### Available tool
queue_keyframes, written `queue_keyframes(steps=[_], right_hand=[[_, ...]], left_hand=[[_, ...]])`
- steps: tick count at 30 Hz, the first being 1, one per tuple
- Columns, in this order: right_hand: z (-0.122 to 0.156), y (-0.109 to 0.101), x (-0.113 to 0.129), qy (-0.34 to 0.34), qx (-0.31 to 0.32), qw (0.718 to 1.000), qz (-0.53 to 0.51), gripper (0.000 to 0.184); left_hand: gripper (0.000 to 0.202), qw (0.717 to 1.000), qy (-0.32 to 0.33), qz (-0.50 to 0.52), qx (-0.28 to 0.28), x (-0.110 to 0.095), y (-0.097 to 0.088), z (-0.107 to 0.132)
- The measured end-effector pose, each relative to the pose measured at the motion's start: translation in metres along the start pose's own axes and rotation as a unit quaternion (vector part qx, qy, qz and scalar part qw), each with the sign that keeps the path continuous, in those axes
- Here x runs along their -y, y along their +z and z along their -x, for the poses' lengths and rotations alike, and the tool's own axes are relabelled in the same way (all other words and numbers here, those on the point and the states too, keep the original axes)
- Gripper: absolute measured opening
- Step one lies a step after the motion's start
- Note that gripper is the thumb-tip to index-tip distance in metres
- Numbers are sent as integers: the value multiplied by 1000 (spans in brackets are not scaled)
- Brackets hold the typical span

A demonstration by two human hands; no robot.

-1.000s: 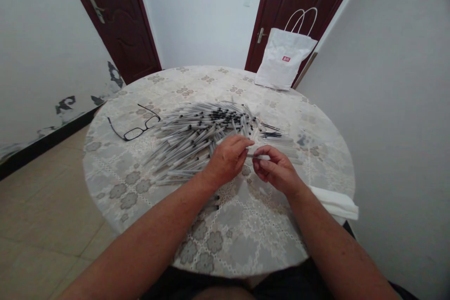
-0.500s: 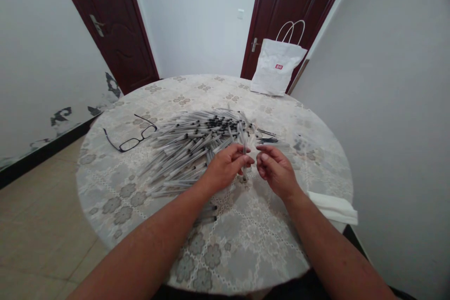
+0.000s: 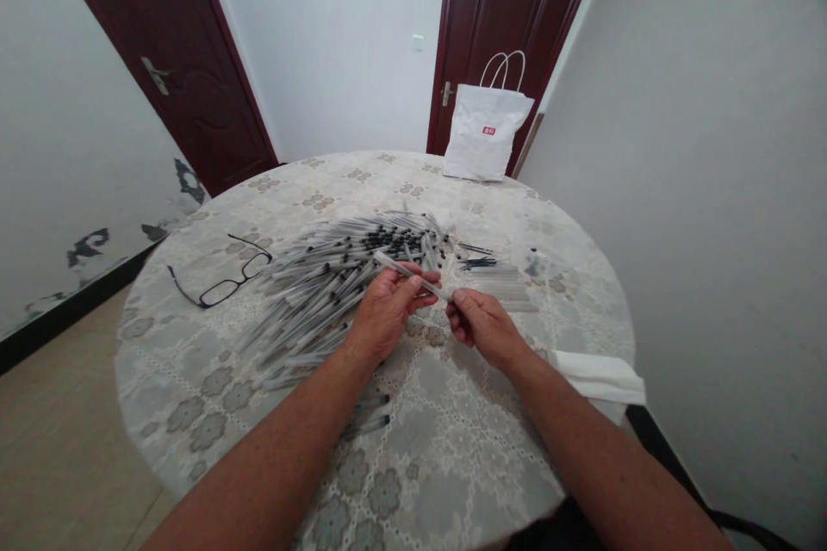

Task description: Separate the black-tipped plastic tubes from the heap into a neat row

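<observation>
Pale walls [image 3: 323, 43], dark-patched low on the left, are broken by two dark red doors [image 3: 517, 9]; the round surface [image 3: 465, 456] is covered with floral cloth [image 3: 349, 176]; beige floor [image 3: 58, 430] is seen below.

The left hand [image 3: 386, 307] and the right hand [image 3: 481, 323] together hold one pale tube [image 3: 396, 265] above the counter [image 3: 462, 448], near a pile of black-tipped tubes [image 3: 314, 280].

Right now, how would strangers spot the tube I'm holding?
Find the round table, then its heap of black-tipped tubes. At the heap's near right, one pale tube slants between left hand and right hand, held, unlike its lying neighbours.
</observation>
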State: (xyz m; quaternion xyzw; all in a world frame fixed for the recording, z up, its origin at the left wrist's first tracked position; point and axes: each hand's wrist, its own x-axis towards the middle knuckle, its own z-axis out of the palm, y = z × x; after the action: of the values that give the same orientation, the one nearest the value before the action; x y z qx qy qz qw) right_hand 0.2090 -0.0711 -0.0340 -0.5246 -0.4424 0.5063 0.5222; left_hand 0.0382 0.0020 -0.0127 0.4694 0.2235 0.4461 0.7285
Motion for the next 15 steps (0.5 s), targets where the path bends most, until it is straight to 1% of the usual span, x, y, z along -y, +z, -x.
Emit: queue_keyframes(steps=[3,5,9,11,13,15], right_hand=[[-2,-1,-1,-15,-28,999,-3,45],[-4,-2,-2,-39,-40,998,12,42],[-5,-2,-3,-99,-59,992,46,29],[-5,-1,-2,-115,-71,990,37,28],[-5,0,-1,-116,-72,990,22,34],[-4,0,0,-96,-60,993,19,34]], left_hand=[[28,999,-29,-34,3,1,-2,-1],[31,998,-44,-49,-12,3,-4,-2],[29,996,-53,-51,-41,3,-4,-3],[28,997,-53,-39,-47,2,-3,-3],[27,997,-49,-28,-48,2,-2,-2],[26,998,-45,-25,-44,3,-1,-2]])
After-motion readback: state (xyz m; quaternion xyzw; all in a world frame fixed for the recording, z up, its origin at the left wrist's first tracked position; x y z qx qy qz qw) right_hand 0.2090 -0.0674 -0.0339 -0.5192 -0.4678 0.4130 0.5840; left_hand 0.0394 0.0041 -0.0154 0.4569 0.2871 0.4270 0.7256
